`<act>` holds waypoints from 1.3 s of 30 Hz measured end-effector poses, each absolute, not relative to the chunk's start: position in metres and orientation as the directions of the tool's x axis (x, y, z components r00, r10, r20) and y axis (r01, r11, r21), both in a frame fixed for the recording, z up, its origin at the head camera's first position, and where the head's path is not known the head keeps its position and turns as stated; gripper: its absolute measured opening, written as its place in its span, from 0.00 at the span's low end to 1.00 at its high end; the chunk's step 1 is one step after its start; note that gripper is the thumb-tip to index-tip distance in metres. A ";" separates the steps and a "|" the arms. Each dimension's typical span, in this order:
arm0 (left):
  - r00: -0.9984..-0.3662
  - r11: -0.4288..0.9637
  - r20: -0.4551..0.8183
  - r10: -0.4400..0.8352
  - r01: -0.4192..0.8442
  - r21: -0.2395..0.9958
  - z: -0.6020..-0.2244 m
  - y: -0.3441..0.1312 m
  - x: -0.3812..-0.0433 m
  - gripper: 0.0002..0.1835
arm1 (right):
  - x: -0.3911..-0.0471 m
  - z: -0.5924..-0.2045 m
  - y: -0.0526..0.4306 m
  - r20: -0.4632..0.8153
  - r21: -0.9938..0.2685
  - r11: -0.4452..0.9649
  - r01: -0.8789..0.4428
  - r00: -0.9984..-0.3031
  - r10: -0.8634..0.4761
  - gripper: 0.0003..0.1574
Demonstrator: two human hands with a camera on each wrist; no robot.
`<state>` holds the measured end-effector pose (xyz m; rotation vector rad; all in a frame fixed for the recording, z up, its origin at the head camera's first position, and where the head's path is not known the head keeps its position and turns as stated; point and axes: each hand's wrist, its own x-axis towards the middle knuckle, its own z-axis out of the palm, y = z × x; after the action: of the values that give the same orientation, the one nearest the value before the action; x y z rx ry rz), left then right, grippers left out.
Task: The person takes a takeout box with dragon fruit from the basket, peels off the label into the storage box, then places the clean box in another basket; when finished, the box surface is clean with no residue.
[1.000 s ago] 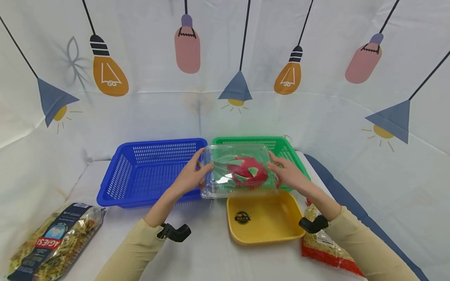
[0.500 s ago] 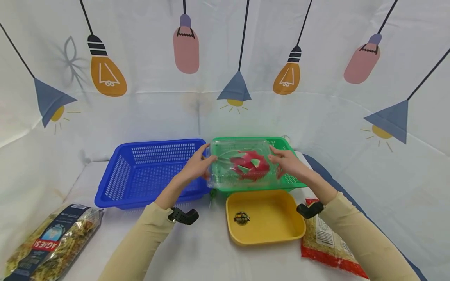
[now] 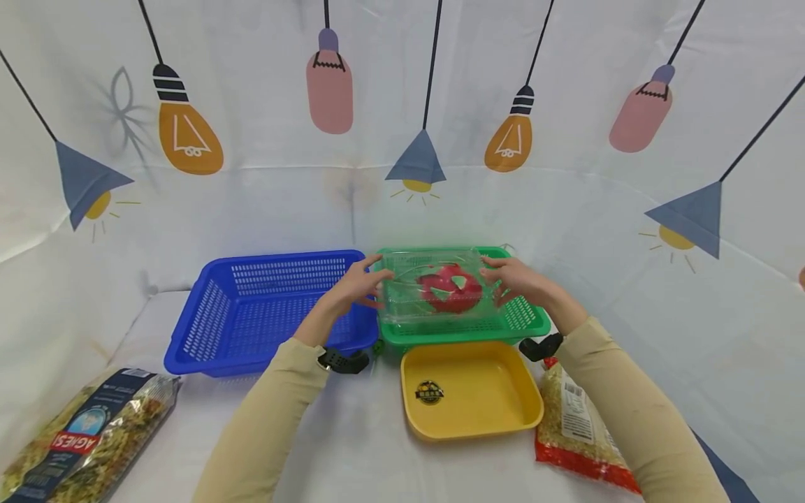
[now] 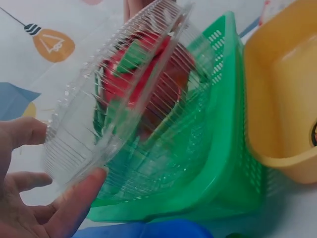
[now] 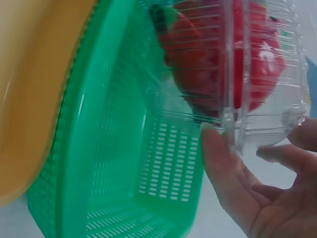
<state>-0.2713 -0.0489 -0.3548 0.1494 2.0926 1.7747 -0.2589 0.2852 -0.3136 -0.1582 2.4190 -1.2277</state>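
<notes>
A clear plastic clamshell box [image 3: 402,307] with a red dragon fruit [image 3: 449,288] inside sits low within the green basket [image 3: 465,339]. At its left end is my left hand [image 3: 352,286]; the left wrist view has the thumb [image 4: 89,186] on the box's rim and the other fingertips along its edge. My right hand [image 3: 525,281] holds the opposite end. In the right wrist view its thumb [image 5: 215,153] touches the rim and the other fingers lie close to the end wall. The box hides much of the basket's floor.
Left of the green basket stands a blue basket [image 3: 277,318]. A yellow tray [image 3: 478,395] lies in front. A bag of pasta [image 3: 94,433] rests far left, and a bag with a red band [image 3: 575,419] lies partly under the right sleeve. Behind everything hangs a printed curtain [image 3: 270,202].
Both hands have carried the clear box away from me and down into the green basket. The fingers look looser on it now. The yellow tray and the bags have stayed put.
</notes>
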 end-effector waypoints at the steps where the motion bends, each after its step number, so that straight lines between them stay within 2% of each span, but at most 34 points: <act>1: -0.916 0.193 -0.230 0.329 -0.173 0.966 -0.355 -0.048 -0.272 0.38 | -0.260 -0.314 0.286 -0.323 -0.793 0.602 0.095 -0.903 -0.283 0.38; 14: -0.903 0.272 -0.259 0.342 -0.168 0.947 -0.377 -0.031 -0.285 0.40 | -0.275 -0.336 0.298 -0.388 -0.768 0.619 0.164 -0.888 -0.246 0.39; 23: -0.919 0.502 -0.228 0.321 -0.039 0.864 -0.371 -0.012 -0.278 0.34 | -0.281 -0.355 0.307 -0.432 -0.776 0.586 0.235 -0.875 -0.221 0.39; 35: -0.907 0.689 -0.291 0.304 -0.002 0.725 -0.389 0.015 -0.280 0.33 | -0.283 -0.378 0.318 -0.445 -0.752 0.595 0.284 -0.885 -0.140 0.39; 39: -0.915 0.750 -0.298 0.273 0.008 0.662 -0.392 0.025 -0.282 0.31 | -0.281 -0.380 0.321 -0.441 -0.743 0.614 0.266 -0.885 -0.151 0.39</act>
<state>-0.2823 0.0250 -0.3917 0.2157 2.5704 0.9694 -0.2814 0.3212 -0.3801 0.0910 2.3731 -1.2007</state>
